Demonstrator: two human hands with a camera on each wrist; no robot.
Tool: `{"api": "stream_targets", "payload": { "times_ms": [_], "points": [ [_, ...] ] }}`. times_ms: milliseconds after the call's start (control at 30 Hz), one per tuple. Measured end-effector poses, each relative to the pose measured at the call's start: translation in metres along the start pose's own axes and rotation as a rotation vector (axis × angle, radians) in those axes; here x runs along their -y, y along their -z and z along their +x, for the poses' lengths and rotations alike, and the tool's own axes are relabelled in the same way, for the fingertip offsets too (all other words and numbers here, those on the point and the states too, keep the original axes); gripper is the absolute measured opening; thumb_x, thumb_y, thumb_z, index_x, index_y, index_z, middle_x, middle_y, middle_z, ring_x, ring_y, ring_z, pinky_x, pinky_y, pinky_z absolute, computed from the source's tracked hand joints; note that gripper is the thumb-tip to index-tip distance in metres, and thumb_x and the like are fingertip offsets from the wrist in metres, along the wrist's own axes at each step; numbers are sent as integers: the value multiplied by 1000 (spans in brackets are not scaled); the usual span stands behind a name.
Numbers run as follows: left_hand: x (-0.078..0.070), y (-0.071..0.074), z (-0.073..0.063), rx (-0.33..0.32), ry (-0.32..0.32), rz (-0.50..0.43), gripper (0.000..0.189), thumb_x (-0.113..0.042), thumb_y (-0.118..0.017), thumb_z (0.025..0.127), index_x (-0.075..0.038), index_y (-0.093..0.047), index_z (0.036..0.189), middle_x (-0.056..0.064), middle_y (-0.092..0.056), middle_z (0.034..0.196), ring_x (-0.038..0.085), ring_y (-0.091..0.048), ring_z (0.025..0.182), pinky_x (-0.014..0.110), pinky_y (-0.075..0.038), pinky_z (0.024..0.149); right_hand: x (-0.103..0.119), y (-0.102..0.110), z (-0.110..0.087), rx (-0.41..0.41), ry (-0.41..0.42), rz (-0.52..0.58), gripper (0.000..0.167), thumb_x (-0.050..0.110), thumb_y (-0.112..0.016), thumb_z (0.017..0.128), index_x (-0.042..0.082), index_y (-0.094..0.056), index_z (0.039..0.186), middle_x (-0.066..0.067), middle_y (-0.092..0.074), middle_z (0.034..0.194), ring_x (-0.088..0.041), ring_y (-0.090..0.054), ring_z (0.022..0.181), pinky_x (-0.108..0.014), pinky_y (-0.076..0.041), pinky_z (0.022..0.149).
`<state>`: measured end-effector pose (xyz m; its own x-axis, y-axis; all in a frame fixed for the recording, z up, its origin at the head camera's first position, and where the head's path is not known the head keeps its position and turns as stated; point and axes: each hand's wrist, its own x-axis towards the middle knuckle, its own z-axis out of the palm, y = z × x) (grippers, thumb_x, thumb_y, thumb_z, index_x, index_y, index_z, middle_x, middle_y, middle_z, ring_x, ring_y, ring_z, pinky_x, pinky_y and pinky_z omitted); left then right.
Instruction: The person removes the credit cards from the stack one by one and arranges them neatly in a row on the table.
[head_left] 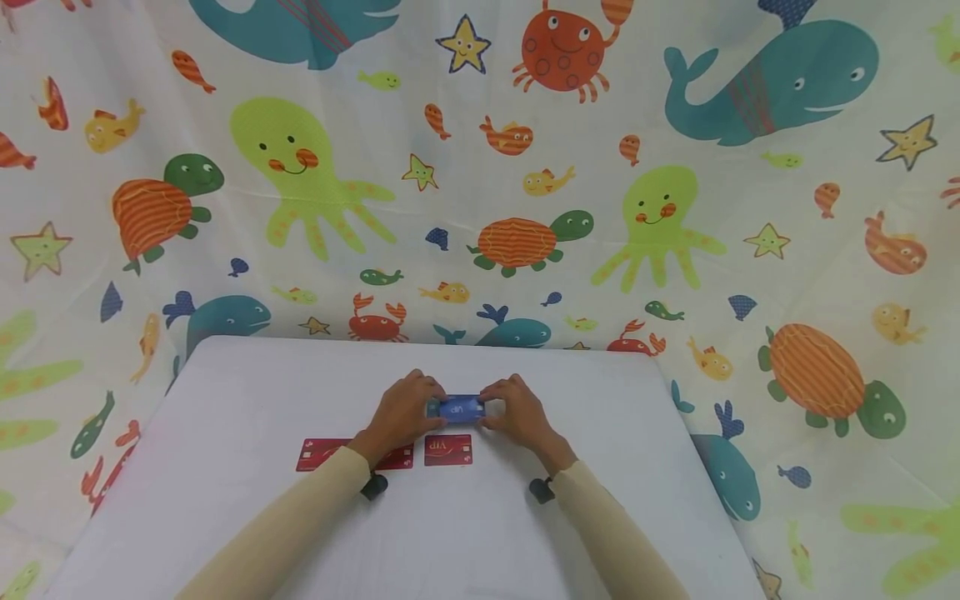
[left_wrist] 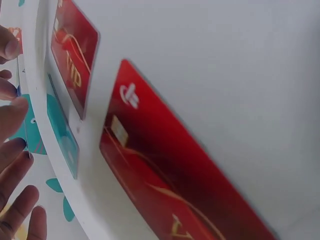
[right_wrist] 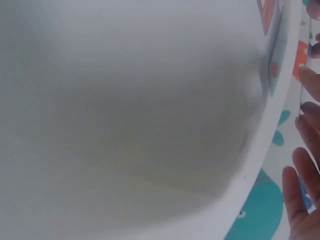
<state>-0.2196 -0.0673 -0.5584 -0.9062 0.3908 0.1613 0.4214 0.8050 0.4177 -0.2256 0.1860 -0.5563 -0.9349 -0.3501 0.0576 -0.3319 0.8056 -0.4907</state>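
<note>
A: Which way do we see the blue card (head_left: 461,409) lying?

B: Its long axis runs left to right, one short end toward the left hand (head_left: 403,410) and the other toward the right hand (head_left: 521,415); the white marking on it is too small for us to read

A: And the fingers?

B: Both hands are clamped on its ends: on each side we find the thumb at the near corner and fingertips at the far one, so the card sits between two pinches

A: Where over the table (head_left: 600,408) is that?

B: Toward the far edge. In the wrist views we see it raised, thin and edge-on, apart from the teal card (left_wrist: 62,132) on the table. On its near side lies the red VIP card (head_left: 448,450), its long axis also left to right
</note>
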Motion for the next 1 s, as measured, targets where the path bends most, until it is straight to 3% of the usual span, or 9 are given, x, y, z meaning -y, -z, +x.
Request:
{"api": "stream_targets", "payload": {
  "times_ms": [467, 1000],
  "points": [
    [-14, -4, -2, 0, -28, -47, 44, -39, -93, 81, -20, -82, 118, 0, -77, 123, 17, -62, 113, 37, -60, 96, -6, 11, -17, -3, -1, 3, 39, 27, -91, 86, 18, -81, 122, 0, -75, 126, -18, -58, 118, -41, -58, 102],
    [-34, -19, -8, -51, -52, -109, 37, -36, -94, 80, -20, -84, 112, -2, -78, 114, 15, -64, 105, 35, -62, 93, -18, 18, -44, -29, -28, 62, 35, 23, -92, 85, 19, -82, 119, 3, -77, 122, -16, -59, 113, -39, -55, 96]
  ]
}}
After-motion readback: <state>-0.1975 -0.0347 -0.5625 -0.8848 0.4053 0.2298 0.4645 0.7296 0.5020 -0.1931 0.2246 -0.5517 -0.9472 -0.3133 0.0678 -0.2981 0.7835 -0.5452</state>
